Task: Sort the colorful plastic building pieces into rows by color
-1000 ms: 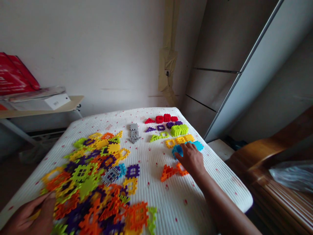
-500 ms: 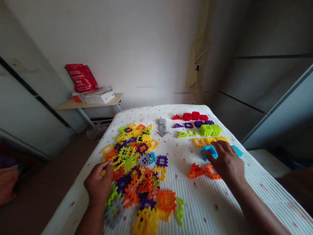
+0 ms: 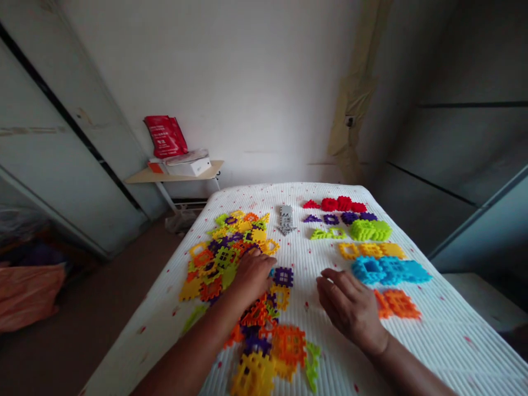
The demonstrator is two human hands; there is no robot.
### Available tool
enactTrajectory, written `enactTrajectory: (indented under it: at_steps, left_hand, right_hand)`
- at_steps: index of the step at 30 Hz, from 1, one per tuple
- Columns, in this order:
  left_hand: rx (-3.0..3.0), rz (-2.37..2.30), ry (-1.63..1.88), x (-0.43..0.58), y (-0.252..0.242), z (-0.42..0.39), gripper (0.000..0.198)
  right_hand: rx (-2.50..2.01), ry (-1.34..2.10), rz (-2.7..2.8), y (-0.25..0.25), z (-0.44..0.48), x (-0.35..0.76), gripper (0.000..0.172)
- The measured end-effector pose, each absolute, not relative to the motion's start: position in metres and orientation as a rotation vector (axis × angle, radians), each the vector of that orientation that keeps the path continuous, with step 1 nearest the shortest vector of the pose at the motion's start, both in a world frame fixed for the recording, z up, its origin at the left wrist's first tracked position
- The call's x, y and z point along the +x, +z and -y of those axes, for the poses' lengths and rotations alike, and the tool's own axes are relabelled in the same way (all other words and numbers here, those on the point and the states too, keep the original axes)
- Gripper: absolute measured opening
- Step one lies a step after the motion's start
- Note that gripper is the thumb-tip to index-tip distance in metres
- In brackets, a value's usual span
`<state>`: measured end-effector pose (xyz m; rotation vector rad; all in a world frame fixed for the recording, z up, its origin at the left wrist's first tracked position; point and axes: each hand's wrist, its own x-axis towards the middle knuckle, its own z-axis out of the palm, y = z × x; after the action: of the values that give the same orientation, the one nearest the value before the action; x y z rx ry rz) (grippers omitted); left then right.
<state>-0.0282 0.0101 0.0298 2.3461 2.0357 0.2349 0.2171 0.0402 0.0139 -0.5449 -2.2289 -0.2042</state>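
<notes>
My left hand [image 3: 252, 275] reaches over a mixed heap of plastic interlocking blocks. Its fingers stretch over a small blue block [image 3: 271, 272], most of which they hide; no grip on it shows. A purple window block [image 3: 284, 276] and a yellow frame block [image 3: 282, 297] lie just right of these fingertips. Above the white cover, my right hand [image 3: 350, 308] is open with slightly bent fingers and nothing visible in them. Beside it lie orange blocks [image 3: 399, 304], partly hidden by the hand, and a row of blue blocks [image 3: 390, 270].
Farther back on the right are rows of yellow [image 3: 371, 250], lime green [image 3: 370, 230], purple [image 3: 350, 218] and red blocks [image 3: 344, 203]. Grey blocks [image 3: 285, 219] form a column between heap and rows. A small side table [image 3: 173, 177] stands by the wall.
My left hand has moved right, from the heap's left edge to over its middle. My right hand has drawn back left from the blue row, which shows fully now. The view has shifted.
</notes>
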Motion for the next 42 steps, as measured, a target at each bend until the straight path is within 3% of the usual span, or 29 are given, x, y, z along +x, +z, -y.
enactTrajectory:
  at_steps: [3,9,13,17,21,26,35,42]
  left_hand:
    - [2.327,-2.078,0.083,-0.021,0.021,-0.022,0.028]
    - [2.318,-2.089,0.131,-0.023,0.023,-0.036,0.038]
    - [2.113,-1.935,0.584,-0.039,0.032,-0.042,0.042]
    - [1.523,-1.663,1.156,-0.043,0.043,-0.031,0.049]
    - [1.179,-1.349,1.446,-0.027,0.045,-0.014,0.053]
    - [1.107,-1.153,1.449,-0.001,0.037,-0.002,0.055]
    - [1.168,-1.15,1.388,0.02,0.03,0.007,0.052]
    - [1.242,-1.142,1.389,0.025,0.016,0.01,0.047]
  right_hand:
    - [-0.443,-0.166,2.272,0.005,-0.035,0.215,0.016]
    - [-0.415,-0.161,2.242,0.005,-0.034,0.212,0.015]
    - [-0.427,-0.139,2.226,0.007,-0.036,0.213,0.015]
    - [-0.441,-0.044,2.212,0.007,-0.037,0.214,0.017]
    - [-0.514,0.103,2.175,0.009,-0.038,0.213,0.022]
    - [-0.589,0.183,2.133,0.015,-0.037,0.212,0.027]
    - [-0.634,0.314,2.161,0.009,-0.039,0.21,0.054]
    - [-0.615,0.418,2.164,0.014,-0.04,0.21,0.05]
